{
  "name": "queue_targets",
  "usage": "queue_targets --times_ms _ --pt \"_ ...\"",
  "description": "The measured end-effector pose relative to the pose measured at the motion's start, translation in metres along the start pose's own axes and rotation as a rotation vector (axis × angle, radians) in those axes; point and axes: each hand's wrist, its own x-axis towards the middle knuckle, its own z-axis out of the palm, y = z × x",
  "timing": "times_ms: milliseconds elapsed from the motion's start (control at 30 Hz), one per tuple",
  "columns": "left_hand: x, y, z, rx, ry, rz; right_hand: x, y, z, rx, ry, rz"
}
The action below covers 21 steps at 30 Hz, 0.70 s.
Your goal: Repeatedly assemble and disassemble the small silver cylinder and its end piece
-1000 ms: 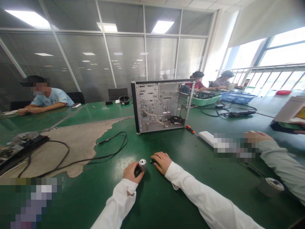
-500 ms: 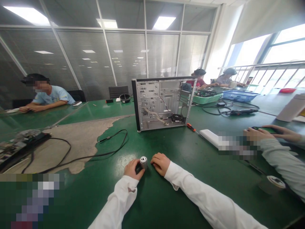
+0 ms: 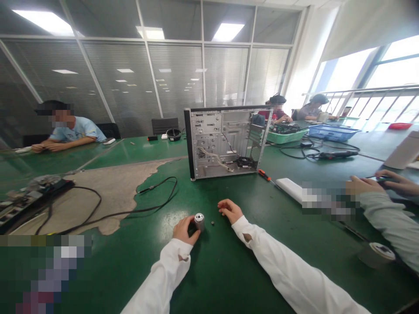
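My left hand (image 3: pixel 185 229) is closed around the side of an upright silver metal cylinder (image 3: pixel 199 221); its top face shows small dark holes, and its base is at the green tabletop. A tiny dark metal piece (image 3: pixel 212 223) lies on the table just right of the cylinder. My right hand (image 3: pixel 231 211) hovers low beyond that piece, to its right. Its fingers are loosely bent and apart, and no object shows in them.
An open computer case (image 3: pixel 225 144) stands ahead, with an orange-handled screwdriver (image 3: pixel 264 175) and a white bar (image 3: pixel 289 190) to its right. A black cable (image 3: pixel 131 213) curves at left. A co-worker's hands (image 3: pixel 369 187) are at right, near another cylinder (image 3: pixel 377 256).
My right hand has shifted right and away from me, uncovering the tiny metal piece on the table. My left hand keeps its hold on the cylinder. The view has turned slightly.
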Motion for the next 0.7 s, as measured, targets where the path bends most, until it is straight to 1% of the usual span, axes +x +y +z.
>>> queue_targets --times_ms 133,267,367,533,700 --pt "0.0 0.0 0.0 0.004 0.009 0.011 -0.001 -0.004 -0.001 -0.038 0.022 -0.013" --pt "0.0 0.0 0.001 0.004 0.018 0.017 -0.005 -0.01 -0.002 -0.108 0.038 -0.083" --pt "0.001 0.001 0.001 0.007 0.007 0.002 -0.007 -0.012 -0.002 -0.13 0.077 -0.128" --pt "0.0 0.002 0.0 0.007 -0.015 -0.024 -0.006 -0.011 -0.004 -0.179 0.149 -0.134" --pt "0.0 0.001 -0.002 -0.001 -0.043 0.001 -0.008 -0.017 -0.005 -0.282 0.114 -0.283"
